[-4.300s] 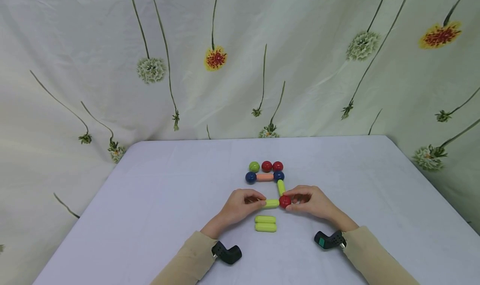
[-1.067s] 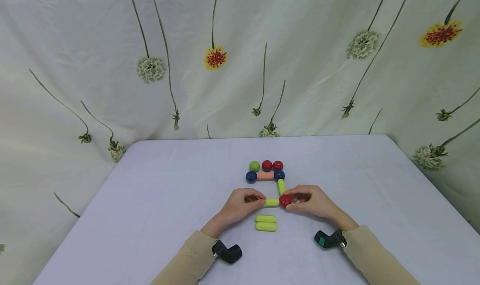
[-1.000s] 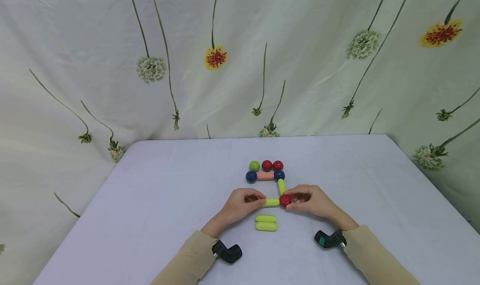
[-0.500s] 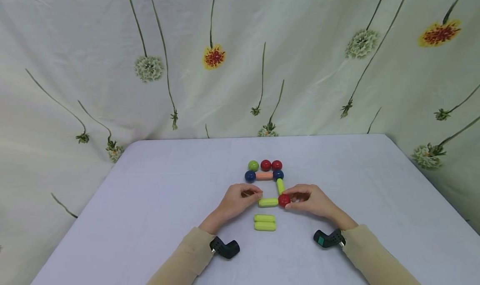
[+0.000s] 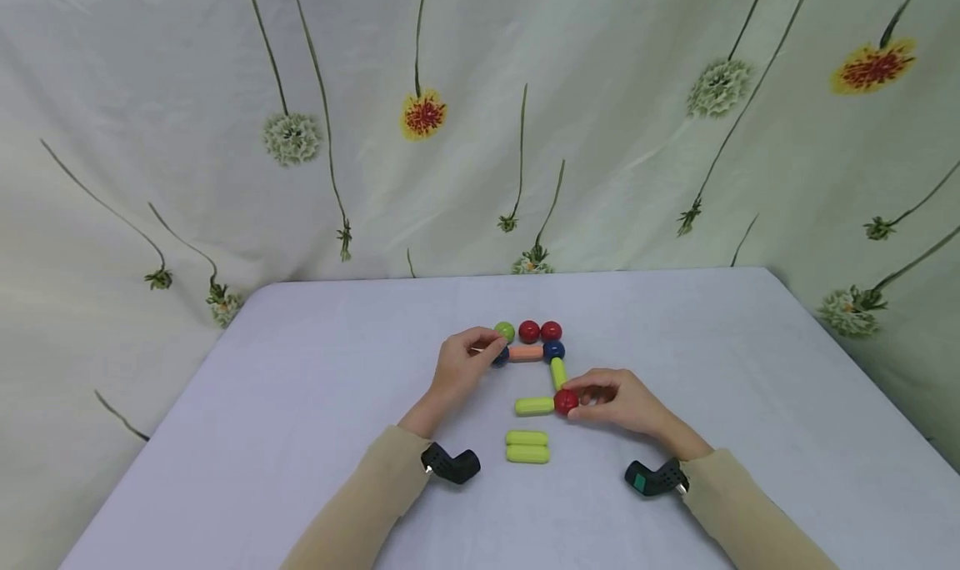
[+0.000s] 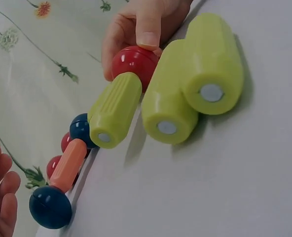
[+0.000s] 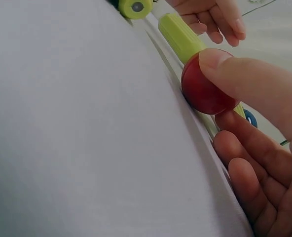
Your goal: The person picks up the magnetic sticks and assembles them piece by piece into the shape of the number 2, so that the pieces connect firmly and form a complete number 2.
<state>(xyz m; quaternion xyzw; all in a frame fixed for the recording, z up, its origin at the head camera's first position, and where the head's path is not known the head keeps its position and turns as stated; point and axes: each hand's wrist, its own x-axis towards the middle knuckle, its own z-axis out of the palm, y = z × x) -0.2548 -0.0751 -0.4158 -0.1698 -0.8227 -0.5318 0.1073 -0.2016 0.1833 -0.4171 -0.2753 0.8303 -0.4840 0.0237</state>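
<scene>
My right hand (image 5: 618,402) pinches a red ball (image 7: 207,84) between thumb and fingertips. Joined to that ball are two yellow-green rods: one rod (image 6: 115,111) points left with a silver disc in its free end, and another rod (image 5: 558,373) leads back to a blue ball (image 5: 553,350). From there a salmon rod (image 6: 68,165) runs to a second blue ball (image 6: 50,207). Beside this one, with its fingers loosely bent and nothing between them, is my left hand (image 5: 463,366); in the head view it overlaps the ball and reaches the edge of a green ball (image 5: 505,331).
Two loose red balls (image 5: 528,331) sit in a row with the green ball behind the salmon rod. Nearer the front, two yellow-green rods (image 5: 527,446) lie side by side on the white tabletop (image 5: 337,337). A flower-printed cloth (image 5: 600,120) hangs behind the table.
My left hand has let go of the left-pointing yellow-green rod and moved back to the far-left blue ball. My right hand keeps its pinch on the red ball.
</scene>
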